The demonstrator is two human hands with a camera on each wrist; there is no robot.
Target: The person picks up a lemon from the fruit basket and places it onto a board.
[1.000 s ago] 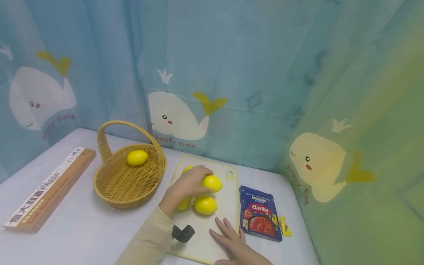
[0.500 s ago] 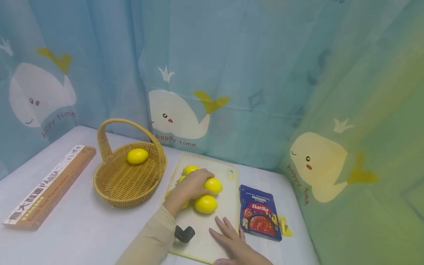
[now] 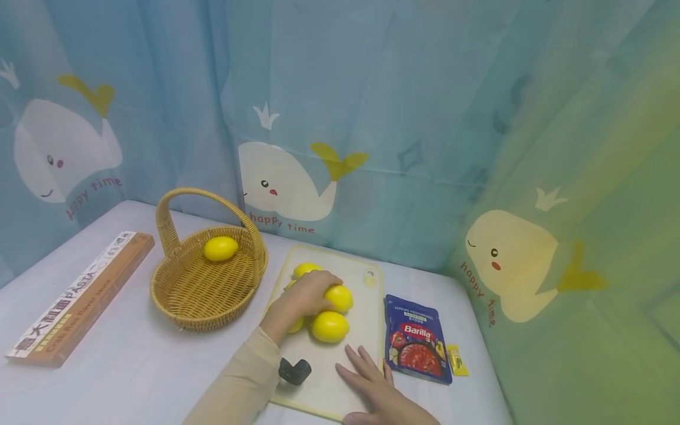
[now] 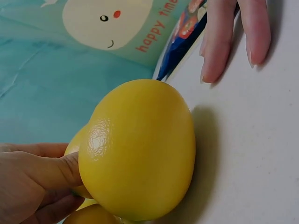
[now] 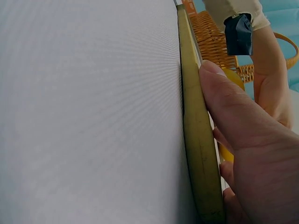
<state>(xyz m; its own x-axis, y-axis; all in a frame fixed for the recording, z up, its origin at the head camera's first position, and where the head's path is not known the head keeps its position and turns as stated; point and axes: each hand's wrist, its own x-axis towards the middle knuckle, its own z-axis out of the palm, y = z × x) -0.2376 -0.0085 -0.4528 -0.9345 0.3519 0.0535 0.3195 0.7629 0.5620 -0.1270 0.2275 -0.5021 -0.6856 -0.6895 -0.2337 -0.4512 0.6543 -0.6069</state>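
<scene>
Left hand [image 3: 304, 298] gripping lemon [image 3: 338, 298], right hand [image 3: 372, 386] flat on cutting board [image 3: 366, 319], whale curtain [image 3: 287, 183] behind

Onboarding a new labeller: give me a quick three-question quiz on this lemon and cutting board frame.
1. True or false: the left hand grips a yellow lemon on the pale rectangular cutting board.
2. How many lemons lie in the woven wicker basket? A) none B) one C) three
3. Fill in: the right hand rests with straight fingers on the ____.

Key:
1. True. Its fingers curl over the lemon, which lies among other lemons on the board.
2. B. One basket lemon lies near the far rim.
3. Cutting board, at its near right part, beside the blue Barilla sauce pouch.
</scene>
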